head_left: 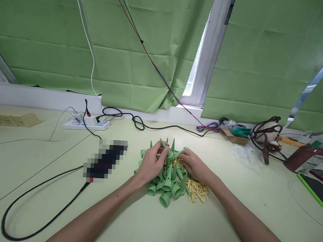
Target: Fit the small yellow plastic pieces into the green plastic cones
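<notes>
A heap of pale green plastic spikes with round cup-shaped ends (167,185) lies on the table in front of me. My left hand (152,162) is at the heap's left side, thumb and fingers closed on a green plastic spike (163,143) whose tip points up. On the right, my right hand (194,165) reaches in with bent fingers closed together at the far side of the heap; what they hold, if anything, is hidden. Small yellow plastic pegs (198,190) are strewn beside and behind the green parts, close under my right wrist.
At left lie a pixelated dark device (105,161) with a black cable and, behind it, a white power strip (87,124). A cardboard box (234,136), a clear plastic bag (245,155), a dark red bottle (305,159) and a green-edged phone (316,190) are at right.
</notes>
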Demonstrator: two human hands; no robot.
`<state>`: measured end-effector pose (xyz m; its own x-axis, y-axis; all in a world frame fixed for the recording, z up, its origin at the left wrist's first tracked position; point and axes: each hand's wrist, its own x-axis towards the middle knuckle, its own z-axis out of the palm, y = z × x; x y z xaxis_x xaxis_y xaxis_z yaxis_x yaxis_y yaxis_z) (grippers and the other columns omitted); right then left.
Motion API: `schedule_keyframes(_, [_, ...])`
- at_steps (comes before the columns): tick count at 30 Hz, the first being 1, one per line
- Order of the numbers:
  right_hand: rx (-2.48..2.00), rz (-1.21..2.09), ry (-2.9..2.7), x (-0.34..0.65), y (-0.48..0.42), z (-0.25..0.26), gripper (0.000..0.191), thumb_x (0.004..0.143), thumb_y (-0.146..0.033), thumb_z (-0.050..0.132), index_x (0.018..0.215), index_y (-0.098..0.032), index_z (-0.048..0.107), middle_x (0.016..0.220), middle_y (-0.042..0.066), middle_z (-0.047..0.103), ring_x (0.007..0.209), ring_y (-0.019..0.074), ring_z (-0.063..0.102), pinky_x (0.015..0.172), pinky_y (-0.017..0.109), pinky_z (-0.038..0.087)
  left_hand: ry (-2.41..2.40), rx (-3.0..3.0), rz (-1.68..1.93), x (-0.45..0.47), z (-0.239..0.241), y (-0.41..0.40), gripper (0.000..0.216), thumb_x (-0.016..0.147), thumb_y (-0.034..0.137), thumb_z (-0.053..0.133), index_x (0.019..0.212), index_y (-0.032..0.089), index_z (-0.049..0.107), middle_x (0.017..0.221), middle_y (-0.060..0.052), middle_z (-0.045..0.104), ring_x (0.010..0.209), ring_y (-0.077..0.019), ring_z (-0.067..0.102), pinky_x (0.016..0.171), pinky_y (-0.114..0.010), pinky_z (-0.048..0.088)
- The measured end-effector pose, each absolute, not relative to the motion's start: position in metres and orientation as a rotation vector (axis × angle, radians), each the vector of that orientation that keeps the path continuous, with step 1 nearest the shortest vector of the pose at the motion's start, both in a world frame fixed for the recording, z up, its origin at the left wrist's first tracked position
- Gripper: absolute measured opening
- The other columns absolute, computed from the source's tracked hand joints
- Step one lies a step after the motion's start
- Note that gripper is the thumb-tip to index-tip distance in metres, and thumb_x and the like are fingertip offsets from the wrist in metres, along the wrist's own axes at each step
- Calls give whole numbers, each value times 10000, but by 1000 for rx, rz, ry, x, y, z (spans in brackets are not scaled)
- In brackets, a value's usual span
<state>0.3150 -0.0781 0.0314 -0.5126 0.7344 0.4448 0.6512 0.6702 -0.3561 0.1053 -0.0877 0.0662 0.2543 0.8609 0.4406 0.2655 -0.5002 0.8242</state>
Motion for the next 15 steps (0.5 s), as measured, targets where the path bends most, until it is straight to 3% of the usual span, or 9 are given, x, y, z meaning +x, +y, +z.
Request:
schedule_keyframes(8, [-1094,233,-2326,313,-83,38,312,947,-59,443,1136,-183,659,1044,116,617,995,232,583,865,410,521,1057,1997,1259,105,67,-90,223,971,393,464,968,192,561,657,22,529,604,-118,524,527,-211,408])
schedule_keyframes(15, [-1071,237,-2356,315,-83,37,361,939,-55,439,1155,-224,674,1042,104,609,1002,224,580,866,388,517,1034,2022,1244,105,67,-91,229,973,388,462,978,183,564,702,4,556,620,-122,541,522,-211,414])
